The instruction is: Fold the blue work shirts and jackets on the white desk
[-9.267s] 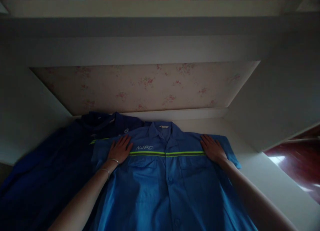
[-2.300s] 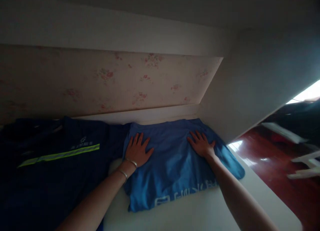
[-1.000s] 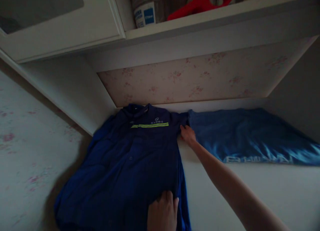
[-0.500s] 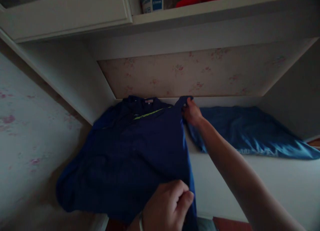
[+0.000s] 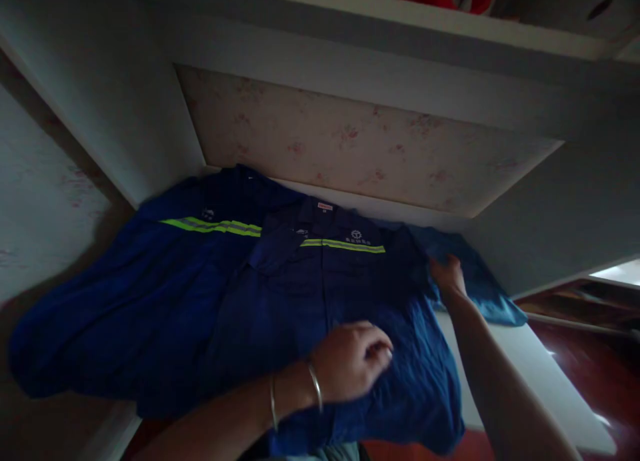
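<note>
Pinching creased navy shirt (image 5: 310, 294), left hand (image 5: 353, 361), right hand (image 5: 447, 274).

Two dark blue shirts (image 5: 320, 294) (image 5: 150, 294), one lighter blue shirt (image 5: 480, 281), two hands (image 5: 350, 361) (image 5: 447, 274).

The scene is dimly lit and heavily shadowed. Daylight is admitted from beyond the right hand (image 5: 449, 274), where glare is thrown off a glossy red floor (image 5: 590, 368). Motion blur is seen around the left hand (image 5: 353, 361); edges are stretched by the lens.
</note>
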The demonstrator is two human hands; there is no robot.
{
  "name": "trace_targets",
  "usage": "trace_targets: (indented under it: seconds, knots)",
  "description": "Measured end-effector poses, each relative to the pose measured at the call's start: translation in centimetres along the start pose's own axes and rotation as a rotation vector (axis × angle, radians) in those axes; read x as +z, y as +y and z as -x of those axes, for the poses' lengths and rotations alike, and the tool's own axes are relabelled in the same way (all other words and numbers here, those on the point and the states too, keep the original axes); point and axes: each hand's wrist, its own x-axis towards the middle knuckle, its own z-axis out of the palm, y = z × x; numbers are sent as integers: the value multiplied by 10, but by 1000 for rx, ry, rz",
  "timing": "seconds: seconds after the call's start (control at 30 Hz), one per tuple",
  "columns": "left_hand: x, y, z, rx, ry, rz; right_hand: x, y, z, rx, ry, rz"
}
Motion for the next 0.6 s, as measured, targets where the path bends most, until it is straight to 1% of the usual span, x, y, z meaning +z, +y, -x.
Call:
trace_targets:
  seconds: [0.03,0.1,0.13,0.2,0.27,0.33,0.4,0.5,0.6]
  knots:
    - [-20,-20,-5,-72,98,-182,10,1,13,-12,15,8]
    - [-57,-63,-17,-208,210,-401,34,-6,45,-95,13,-17]
    - [-72,-85,-23,-273,240,-496,47,-13,62,-168,-8,-29]
    - [-95,-123,-28,-370,263,-619,71,-27,96,-340,-83,-14]
    - [-111,-151,-27,-434,245,-692,90,-37,121,-479,-158,63]
    - [-127,-169,-21,-477,215,-734,102,-41,134,-540,-201,151]
    - [-149,-181,-12,-506,211,-757,108,-39,136,-537,-208,194]
    - [-197,-198,10,-595,270,-783,109,-34,131,-541,-200,208]
    - [-246,-220,37,-796,332,-799,111,-33,129,-556,-164,200]
